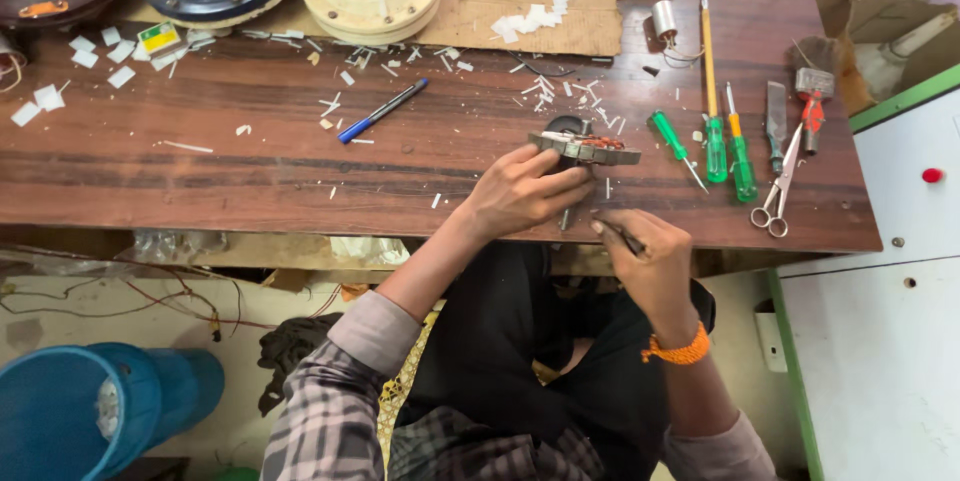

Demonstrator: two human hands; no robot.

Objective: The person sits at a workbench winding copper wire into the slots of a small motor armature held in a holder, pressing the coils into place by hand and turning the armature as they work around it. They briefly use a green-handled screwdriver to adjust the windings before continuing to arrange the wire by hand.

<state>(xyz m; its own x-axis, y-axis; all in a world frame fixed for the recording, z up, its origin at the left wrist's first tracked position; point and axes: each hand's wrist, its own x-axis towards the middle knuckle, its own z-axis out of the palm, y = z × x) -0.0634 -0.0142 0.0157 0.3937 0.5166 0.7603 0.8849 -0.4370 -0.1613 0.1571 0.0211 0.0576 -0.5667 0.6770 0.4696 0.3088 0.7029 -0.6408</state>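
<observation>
Now L hand grips motor winding at table edge, center; R hand clamped on thin tool at 5 o'clock. Blue bucket at 8 o'clock, w/ pale scrap inside.

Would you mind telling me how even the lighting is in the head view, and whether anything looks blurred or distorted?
Head view: soft, even light, no hard shadows or glare on the wooden table; left hand on the round motor part and right hand are reasonably sharp; small white scraps lack fine detail; the wide lens bends the table edges and the blue bucket slightly.
</observation>
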